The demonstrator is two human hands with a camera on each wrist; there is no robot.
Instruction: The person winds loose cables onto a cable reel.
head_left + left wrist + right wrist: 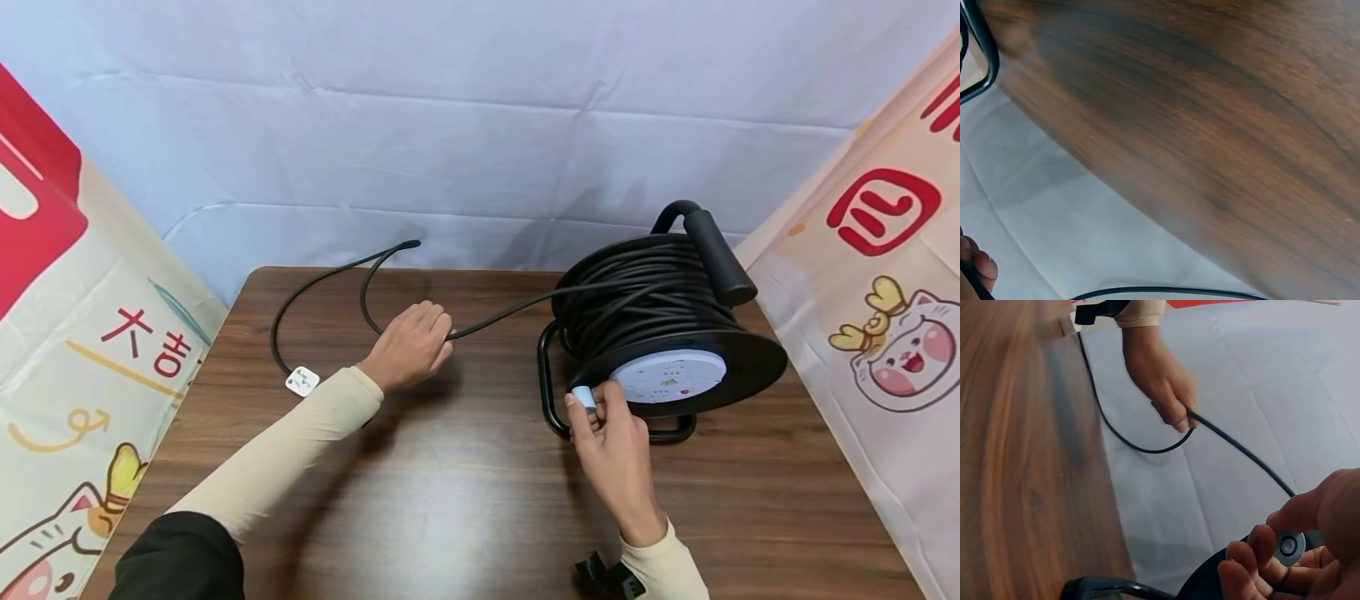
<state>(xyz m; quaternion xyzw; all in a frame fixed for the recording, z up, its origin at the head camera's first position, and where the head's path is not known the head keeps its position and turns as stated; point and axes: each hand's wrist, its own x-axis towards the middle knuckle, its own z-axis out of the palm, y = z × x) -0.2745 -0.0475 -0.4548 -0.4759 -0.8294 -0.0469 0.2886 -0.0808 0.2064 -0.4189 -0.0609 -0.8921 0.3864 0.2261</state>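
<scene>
A black cable reel [750,367] stands on a metal frame at the right of the table in the head view, wound with black cable [510,315]. My left hand [411,346] grips the stretch of cable left of the reel, fingers curled round it. At the near rim of the reel, my right hand [617,454] pinches a pale knob [583,398] between thumb and fingers. The right wrist view shows the knob's round end [1289,547] among the fingers. Beyond the left hand, the cable loops to a white plug [302,381] near my left forearm.
The reel's white socket panel [667,375] faces me, and its black handle [720,258] rises at the back right. The brown wooden table [450,517] meets a pale cloth [450,150] behind. Printed banners [885,267] hang on both sides.
</scene>
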